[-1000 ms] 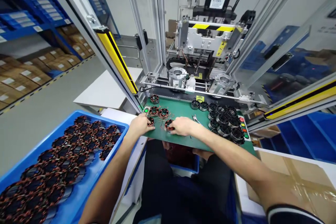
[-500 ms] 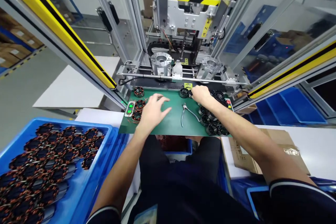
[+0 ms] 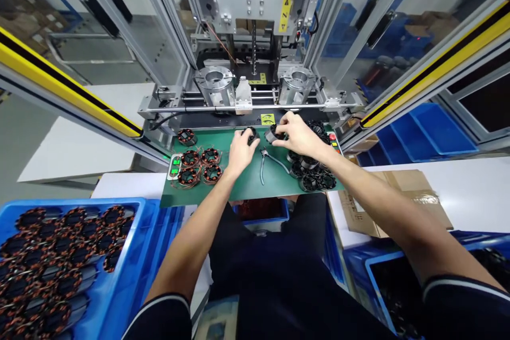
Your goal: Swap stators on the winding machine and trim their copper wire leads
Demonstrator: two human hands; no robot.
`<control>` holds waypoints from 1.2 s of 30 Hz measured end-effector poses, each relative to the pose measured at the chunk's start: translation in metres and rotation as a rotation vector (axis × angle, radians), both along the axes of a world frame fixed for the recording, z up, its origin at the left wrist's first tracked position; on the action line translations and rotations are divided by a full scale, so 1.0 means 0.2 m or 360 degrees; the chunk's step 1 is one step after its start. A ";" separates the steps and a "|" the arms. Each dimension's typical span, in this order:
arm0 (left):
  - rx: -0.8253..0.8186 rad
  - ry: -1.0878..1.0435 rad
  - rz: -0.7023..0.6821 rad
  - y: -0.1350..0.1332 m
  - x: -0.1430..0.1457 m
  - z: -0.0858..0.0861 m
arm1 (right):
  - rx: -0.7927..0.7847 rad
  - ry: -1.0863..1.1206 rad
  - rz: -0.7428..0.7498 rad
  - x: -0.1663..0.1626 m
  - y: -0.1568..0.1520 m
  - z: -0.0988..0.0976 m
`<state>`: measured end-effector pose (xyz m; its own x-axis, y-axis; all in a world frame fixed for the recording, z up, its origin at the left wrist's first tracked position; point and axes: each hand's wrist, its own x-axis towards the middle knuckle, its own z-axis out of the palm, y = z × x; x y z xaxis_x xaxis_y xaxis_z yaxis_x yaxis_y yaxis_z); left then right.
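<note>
My left hand [image 3: 241,152] is closed around a black motor stator core [image 3: 250,136] over the middle of the green mat [image 3: 223,191]. Just to its right, the fingers of my right hand [image 3: 297,134] are wrapped round a second stator core [image 3: 272,134], dark and ring-shaped with a grey side. Pliers [image 3: 264,159] with blue-grey handles lie spread between and below the hands. Several dark stator cores without copper [image 3: 313,180] are piled at the mat's right. On the left sit several stators wound with copper wire [image 3: 188,176], loose wire ends sticking out.
Behind the mat, a machine carries two round metal fixtures [image 3: 217,87] on rails. Yellow-black posts [image 3: 99,111] flank it. A blue tray [image 3: 137,212] of wound stators stands left; a cardboard box [image 3: 398,191] lies right. A small panel with green displays [image 3: 175,166] sits on the mat.
My left hand has moved right from the wound stators and closed on a stator core. My right hand now grips another core near it. The view has shifted.
</note>
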<state>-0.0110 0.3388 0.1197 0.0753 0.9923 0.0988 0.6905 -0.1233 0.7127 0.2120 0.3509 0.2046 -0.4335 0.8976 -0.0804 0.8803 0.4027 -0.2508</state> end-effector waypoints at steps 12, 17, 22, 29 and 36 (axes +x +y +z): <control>-0.0188 -0.1137 -0.0075 -0.63 -0.14 0.34 | -0.1150 0.2008 0.0103 0.10 -0.48 0.42; -0.0325 -0.1172 -0.0026 -0.72 -0.14 0.38 | -0.1258 0.2029 0.0117 0.08 -0.50 0.46; -0.0351 -0.1145 -0.0069 -0.75 -0.15 0.39 | -0.1215 0.1956 0.0065 0.08 -0.49 0.48; -0.0137 -0.0970 -0.0269 -0.76 -0.14 0.40 | -0.1129 0.1739 0.0339 0.12 -0.47 0.44; -0.0119 -0.0939 -0.0298 -0.75 -0.15 0.40 | -0.1103 0.1690 0.0409 0.12 -0.44 0.42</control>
<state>-0.0407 0.1893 0.1991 0.2026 0.9734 0.1072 0.1494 -0.1390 0.9790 0.2351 0.2627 0.2877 -0.7244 0.6893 -0.0047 0.0402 0.0355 -0.9986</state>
